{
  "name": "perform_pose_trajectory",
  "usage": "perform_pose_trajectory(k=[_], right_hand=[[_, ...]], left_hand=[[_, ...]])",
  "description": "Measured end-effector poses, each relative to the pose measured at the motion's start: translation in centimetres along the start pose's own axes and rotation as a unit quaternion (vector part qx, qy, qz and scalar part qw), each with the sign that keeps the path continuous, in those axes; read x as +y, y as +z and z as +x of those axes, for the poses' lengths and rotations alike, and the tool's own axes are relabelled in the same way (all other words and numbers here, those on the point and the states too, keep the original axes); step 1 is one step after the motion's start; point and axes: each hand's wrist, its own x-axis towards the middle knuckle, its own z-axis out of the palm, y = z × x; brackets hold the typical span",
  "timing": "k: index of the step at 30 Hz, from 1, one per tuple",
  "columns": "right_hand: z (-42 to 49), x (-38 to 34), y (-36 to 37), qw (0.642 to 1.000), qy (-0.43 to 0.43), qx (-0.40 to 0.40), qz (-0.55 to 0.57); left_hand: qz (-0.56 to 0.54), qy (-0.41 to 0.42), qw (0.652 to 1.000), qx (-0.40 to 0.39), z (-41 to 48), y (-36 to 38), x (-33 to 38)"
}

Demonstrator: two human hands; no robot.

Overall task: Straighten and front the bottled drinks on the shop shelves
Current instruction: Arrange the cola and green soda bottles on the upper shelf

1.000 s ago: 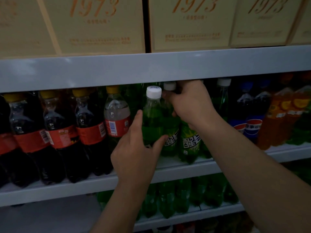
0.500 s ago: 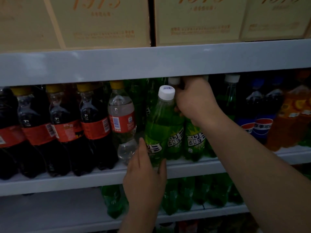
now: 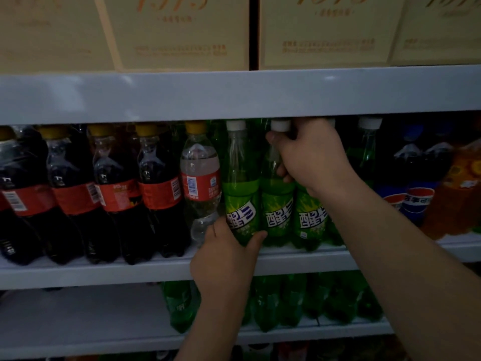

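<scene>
because the green drinks are meant to stand in a flush row with labels outward, the left hand (image 3: pixel 225 259) grips the leftmost green soda bottle (image 3: pixel 240 188) low at its base, where a small twist or nudge should shift the foot without tipping the top. the thumb wraps the bottle's right side and the fingers curl round its left, squeezed against the clear red-labelled bottle (image 3: pixel 200 178) just beside it. the bottle stands upright at the front lip of the middle shelf (image 3: pixel 104 272), label facing out, touching the second green soda bottle (image 3: pixel 277 209) on its right.

the right hand (image 3: pixel 315 157) reaches in high, just under the fascia of the shelf above (image 3: pixel 234 92), and clasps the neck of that second bottle below its white cap, thumb tip by the cap. holding it at the top probably steadies it while its neighbour is seated. whether this hand also catches the neck of the third green soda bottle (image 3: pixel 311 217) i cannot tell, as the hand covers it.

the left forearm rises from below, wrist nearly straight, crossing the green bottles on the lower shelf (image 3: pixel 273 300). the right forearm slants in from the lower right, wrist bent towards the caps. dark cola bottles (image 3: pixel 158 194) fill the shelf to the left, with pepsi bottles (image 3: pixel 416 201) and orange soda bottles (image 3: pixel 458 194) to the right.
</scene>
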Motion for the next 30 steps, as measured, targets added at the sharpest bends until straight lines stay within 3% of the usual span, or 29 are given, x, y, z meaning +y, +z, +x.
perform_pose_trajectory(k=[7,11,17,30], right_hand=[[-0.6,0.2,-0.1,0.998,-0.030,0.035,-0.045],[-0.8,-0.1,-0.1,1.000,-0.002,0.017,-0.007],[-1.1,-0.3,-0.2,0.998,0.032,-0.036,-0.036],[-1.9,0.5,-0.4,1.000,-0.011,0.017,-0.015]], left_hand=[[0.022,0.021,1.000,0.006,-0.6,0.1,0.0],[-0.014,0.043,0.999,0.014,-1.9,0.4,-0.5],[-0.064,0.050,0.995,0.053,-1.6,0.6,-0.3],[-0.048,0.105,0.990,0.078,-1.8,1.3,-1.0]])
